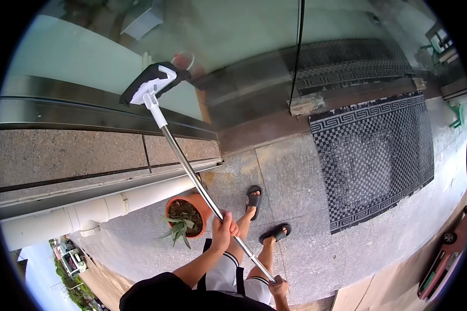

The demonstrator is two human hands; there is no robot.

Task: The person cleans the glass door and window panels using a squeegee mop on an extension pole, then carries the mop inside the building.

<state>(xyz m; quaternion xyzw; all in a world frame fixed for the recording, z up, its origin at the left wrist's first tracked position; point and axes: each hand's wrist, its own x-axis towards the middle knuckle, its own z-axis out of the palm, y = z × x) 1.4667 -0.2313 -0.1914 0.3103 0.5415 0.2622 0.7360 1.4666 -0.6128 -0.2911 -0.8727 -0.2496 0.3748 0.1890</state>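
A long-handled flat mop [184, 160] slants up and to the left from my body, with a metal pole and a white head carrying a black pad. The mop head [153, 85] is up at the glass panel [88, 52]; I cannot tell whether the pad touches it. Around the middle of the pole, my left hand [224, 230] is closed. Lower down, my right hand [278, 286] grips the pole near its end. A plant in an orange pot [206, 210] stands just left of my left hand, beside the pole.
A black and grey patterned mat [376, 160] lies on the paving to the right, before a glass door [342, 62]. A white pipe [101, 210] runs along the stone ledge [67, 155] at left. My sandalled feet [254, 199] stand on the tiles. A red car [443, 254] is at far right.
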